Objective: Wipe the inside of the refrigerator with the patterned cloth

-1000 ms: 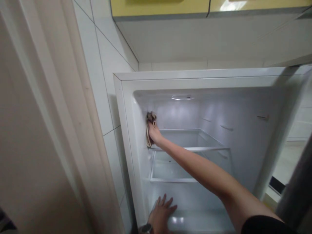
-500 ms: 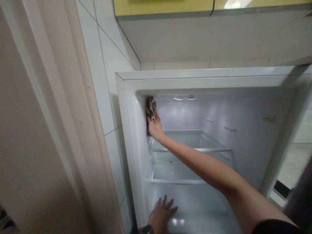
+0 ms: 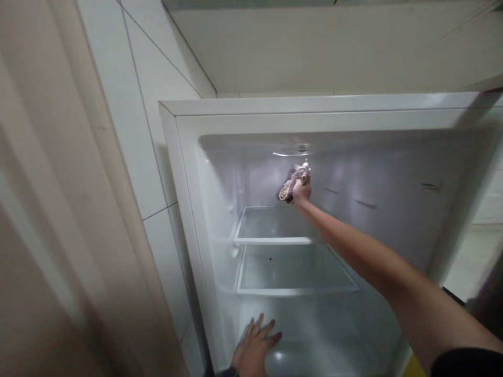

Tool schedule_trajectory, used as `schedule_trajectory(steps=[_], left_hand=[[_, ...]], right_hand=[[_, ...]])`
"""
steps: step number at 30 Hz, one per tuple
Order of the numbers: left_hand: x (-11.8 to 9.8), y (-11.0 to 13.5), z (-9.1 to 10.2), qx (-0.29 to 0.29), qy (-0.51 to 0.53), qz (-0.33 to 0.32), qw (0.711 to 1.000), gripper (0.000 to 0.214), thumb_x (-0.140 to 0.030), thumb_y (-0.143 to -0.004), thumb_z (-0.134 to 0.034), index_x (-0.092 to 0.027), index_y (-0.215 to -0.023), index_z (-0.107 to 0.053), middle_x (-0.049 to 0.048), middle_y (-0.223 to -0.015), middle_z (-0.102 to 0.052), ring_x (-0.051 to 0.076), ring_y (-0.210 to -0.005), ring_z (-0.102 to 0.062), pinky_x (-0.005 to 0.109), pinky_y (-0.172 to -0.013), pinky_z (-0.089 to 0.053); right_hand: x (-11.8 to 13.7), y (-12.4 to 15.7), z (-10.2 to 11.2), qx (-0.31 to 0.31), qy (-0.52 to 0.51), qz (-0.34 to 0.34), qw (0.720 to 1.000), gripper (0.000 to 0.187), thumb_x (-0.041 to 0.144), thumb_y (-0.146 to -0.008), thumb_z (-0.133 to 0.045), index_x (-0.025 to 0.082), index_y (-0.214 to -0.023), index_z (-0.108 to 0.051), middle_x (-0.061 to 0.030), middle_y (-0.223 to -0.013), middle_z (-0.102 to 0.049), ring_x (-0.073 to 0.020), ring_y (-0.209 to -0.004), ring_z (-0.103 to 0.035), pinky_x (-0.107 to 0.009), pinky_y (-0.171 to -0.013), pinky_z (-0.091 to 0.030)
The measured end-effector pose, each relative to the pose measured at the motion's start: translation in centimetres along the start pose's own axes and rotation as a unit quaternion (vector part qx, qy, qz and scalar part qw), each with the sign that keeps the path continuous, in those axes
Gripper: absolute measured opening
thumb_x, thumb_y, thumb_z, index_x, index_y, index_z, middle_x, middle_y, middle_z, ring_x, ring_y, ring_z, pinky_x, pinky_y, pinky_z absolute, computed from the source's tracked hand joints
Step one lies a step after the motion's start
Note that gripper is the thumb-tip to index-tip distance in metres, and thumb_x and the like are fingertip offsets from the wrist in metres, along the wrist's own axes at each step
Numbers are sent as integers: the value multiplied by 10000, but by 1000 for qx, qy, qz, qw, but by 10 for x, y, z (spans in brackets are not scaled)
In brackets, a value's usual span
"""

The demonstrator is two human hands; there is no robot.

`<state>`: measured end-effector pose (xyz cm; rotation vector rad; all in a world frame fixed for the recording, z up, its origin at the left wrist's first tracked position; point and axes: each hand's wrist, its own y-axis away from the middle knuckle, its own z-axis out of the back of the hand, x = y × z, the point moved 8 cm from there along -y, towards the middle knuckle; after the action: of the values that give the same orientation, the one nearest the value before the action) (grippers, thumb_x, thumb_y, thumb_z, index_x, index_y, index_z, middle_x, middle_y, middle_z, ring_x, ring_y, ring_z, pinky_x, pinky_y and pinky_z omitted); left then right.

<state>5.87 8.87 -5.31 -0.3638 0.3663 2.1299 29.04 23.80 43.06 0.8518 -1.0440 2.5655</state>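
Observation:
My right hand (image 3: 302, 189) reaches deep into the open refrigerator (image 3: 188, 112), closed on a crumpled brownish patterned cloth (image 3: 288, 186). The cloth is near the back wall, under the ceiling light (image 3: 302, 149) and above the upper glass shelf (image 3: 271, 222). Whether it touches the back wall I cannot tell. Low in the refrigerator, my left hand (image 3: 256, 343) has its fingers spread and holds nothing. It seems to rest on a lower surface of the interior, with a dark band at the wrist.
A second glass shelf (image 3: 294, 269) sits below the upper one, with a small dark spot on it. White tiles (image 3: 133, 120) and a beige door frame (image 3: 78, 209) stand close on the left. A cabinet underside (image 3: 314, 52) hangs above the refrigerator.
My right hand has moved the cloth from the left side wall rightward and deeper, toward the back wall. My left hand stays spread low down. The view has shifted slightly.

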Motion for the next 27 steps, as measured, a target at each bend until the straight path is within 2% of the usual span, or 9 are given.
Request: schedule_trajectory(steps=[4,7,11,13,15,17,20,24,27], left_hand=[[8,-9,-12,12,1,-7,1000,670,-489,-964,-553,-454,-1586,-306,-27,-1711,-137,430,-1550,18,721,-1213,-43],[11,-12,-19,18,19,-20,999,560,-417,-1041,-421,-448,-1588,-307,-15,-1708,-124,438,-1547,12,758,-1192,-49],[14,-10,-19,11,28,-16,999,536,-357,-1069,-356,-475,-1587,-287,-43,-1706,-110,412,-1553,26,739,-1207,-39],[12,-8,-17,8,22,-13,1000,557,-347,-1056,-391,-469,-1589,-284,-44,-1707,-116,404,-1556,16,727,-1214,-47],[10,-6,-16,8,10,-10,1000,614,-381,-1017,-481,-455,-1594,-283,-35,-1709,-115,410,-1557,3,718,-1218,-57],[7,-5,-15,6,-2,-10,1000,704,-442,-957,-575,-446,-1596,-279,-34,-1712,-110,415,-1555,0,705,-1224,-60],[6,-6,-15,3,-1,-12,1000,817,-527,-875,-665,-442,-1594,-287,-25,-1712,-121,430,-1551,0,710,-1220,-57],[4,-8,-15,-5,13,-26,1000,831,-544,-858,-676,-424,-1592,-306,1,-1707,-153,456,-1544,-22,745,-1198,-61],[3,-7,-13,-15,19,-31,999,722,-516,-929,-593,-427,-1589,-313,-9,-1706,-159,437,-1550,-24,732,-1206,-61]], right_hand=[[-38,-53,38,-161,30,-58,985,611,237,-1044,-193,82,-1633,-145,-243,-1622,-270,-306,-1499,-299,-420,-1147,-334],[-29,-68,12,-184,67,-54,979,575,251,-1061,-255,117,-1620,-232,-231,-1659,-164,-343,-1528,-202,-496,-1124,-333],[44,-43,-81,-56,113,143,982,553,208,-1016,-460,159,-1562,-386,-153,-1684,-156,-371,-1541,-11,-570,-1166,-215],[76,-17,-123,52,123,276,952,498,156,-988,-514,163,-1486,-489,-115,-1657,-274,-330,-1536,-50,-563,-1186,-161],[83,2,-138,135,141,364,911,433,118,-961,-558,174,-1390,-579,-78,-1605,-395,-283,-1524,-138,-525,-1193,-174],[63,4,-125,186,165,406,879,370,81,-929,-591,192,-1276,-657,-54,-1534,-502,-241,-1503,-231,-489,-1188,-213],[1,-16,-72,198,219,396,870,387,30,-909,-572,237,-1211,-700,-66,-1475,-564,-208,-1474,-313,-535,-1171,-232],[-69,-60,12,14,251,203,946,620,70,-927,-503,296,-1504,-495,-136,-1635,-310,-362,-1529,-103,-723,-1084,-269],[-60,-68,9,-32,234,115,965,684,97,-952,-405,222,-1615,-299,-215,-1661,-114,-488,-1487,-92,-771,-986,-354]])
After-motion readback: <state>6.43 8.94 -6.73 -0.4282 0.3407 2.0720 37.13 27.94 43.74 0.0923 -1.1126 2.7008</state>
